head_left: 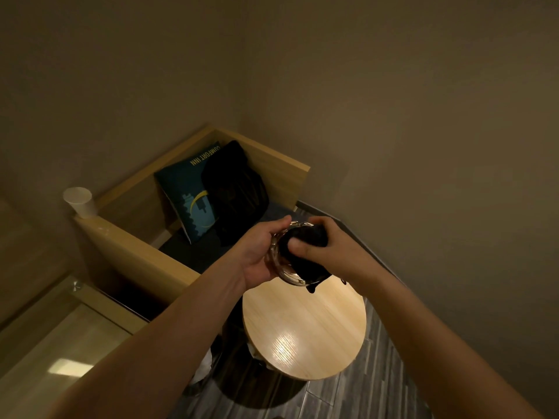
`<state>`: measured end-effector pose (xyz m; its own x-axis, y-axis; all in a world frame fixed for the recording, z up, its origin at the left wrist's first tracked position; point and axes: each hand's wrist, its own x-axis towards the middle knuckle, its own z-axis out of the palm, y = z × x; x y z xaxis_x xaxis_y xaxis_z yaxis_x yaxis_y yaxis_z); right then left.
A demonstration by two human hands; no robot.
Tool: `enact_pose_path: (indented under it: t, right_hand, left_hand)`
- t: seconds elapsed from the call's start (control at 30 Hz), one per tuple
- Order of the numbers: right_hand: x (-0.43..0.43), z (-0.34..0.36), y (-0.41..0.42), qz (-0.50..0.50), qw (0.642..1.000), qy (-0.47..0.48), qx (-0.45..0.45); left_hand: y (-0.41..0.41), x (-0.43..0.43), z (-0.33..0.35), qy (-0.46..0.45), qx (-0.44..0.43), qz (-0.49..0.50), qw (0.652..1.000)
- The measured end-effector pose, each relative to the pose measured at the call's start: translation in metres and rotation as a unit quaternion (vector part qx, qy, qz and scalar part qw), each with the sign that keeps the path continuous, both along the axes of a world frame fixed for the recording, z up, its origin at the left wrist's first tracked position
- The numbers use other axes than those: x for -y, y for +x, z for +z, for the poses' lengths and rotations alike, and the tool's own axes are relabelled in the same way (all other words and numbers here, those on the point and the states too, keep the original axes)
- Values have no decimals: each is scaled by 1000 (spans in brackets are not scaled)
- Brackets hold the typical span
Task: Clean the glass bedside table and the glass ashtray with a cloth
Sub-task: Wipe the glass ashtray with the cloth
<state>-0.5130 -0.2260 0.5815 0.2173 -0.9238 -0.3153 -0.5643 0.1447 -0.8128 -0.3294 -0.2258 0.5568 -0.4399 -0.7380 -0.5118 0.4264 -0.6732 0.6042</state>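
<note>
This is a hotel room: the teal cushion [184,195] carries the printed words "COMFORT INN". It leans in a built-in wooden corner bench [272,158] set against plain beige walls [393,86]. A disposable paper cup [79,201] stands on the bench's side ledge. A small round wooden surface [305,322] stands in front, a glass-topped surface [45,343] alongside, on dark plank flooring [363,388].

Ashtray [282,272] mostly hidden: black cloth [305,237] fills its bowl, right hand [326,246] covers the cloth's top. Fingers of left hand [257,252] hidden behind ashtray. Just below ashtray, round desk [305,328] far rim covered. Up-left of ashtray, dark shape [233,189] too dim to identify.
</note>
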Motion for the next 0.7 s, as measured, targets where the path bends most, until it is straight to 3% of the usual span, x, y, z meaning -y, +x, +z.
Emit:
enact_pose_path:
  t: [0.17, 0.4, 0.57, 0.7]
  right_hand:
    - [3, -4, 0, -31, 999, -28, 15]
    - [8, -6, -15, 18, 990, 103, 98]
    - [6, -7, -9, 54, 997, 57, -26]
    - [-1, -17, 10, -31, 995, -54, -76]
  left_hand:
    - [0, 1, 2, -18, -7, 9, 1000]
    - [0, -1, 2, -1, 18, -5, 1000]
    - [-2, -4, -2, 21, 19, 9, 1000]
    - [-9, -6, -9, 33, 32, 49, 998]
